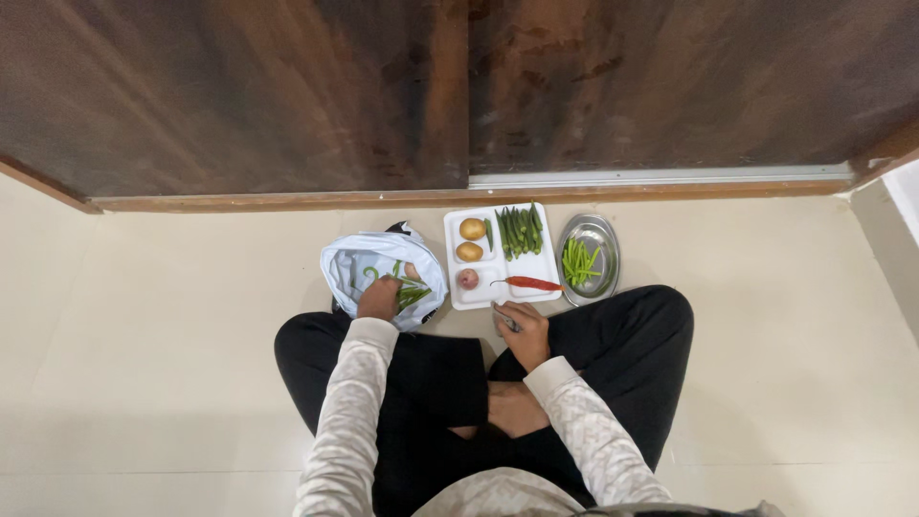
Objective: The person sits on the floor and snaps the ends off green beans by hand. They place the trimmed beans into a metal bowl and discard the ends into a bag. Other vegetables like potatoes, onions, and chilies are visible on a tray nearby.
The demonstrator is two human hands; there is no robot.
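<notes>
Cream floor; left hand [379, 299] closed on green beans [412, 293] inside white bag [359, 263]; right hand [525, 333] curled, contents unclear.

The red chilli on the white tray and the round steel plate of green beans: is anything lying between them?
Nothing: in the head view the red chilli reaches the white tray edge, and the steel plate sits right beside it.

The fingers of the left hand [379, 299] are buried in the white plastic bag [375, 260], so what they grip among the green beans [413, 294] cannot be told. The right hand [525, 330] curls around a small dark thing too tiny to identify. The picture's bottom edge cuts off both sleeves above the elbows.
</notes>
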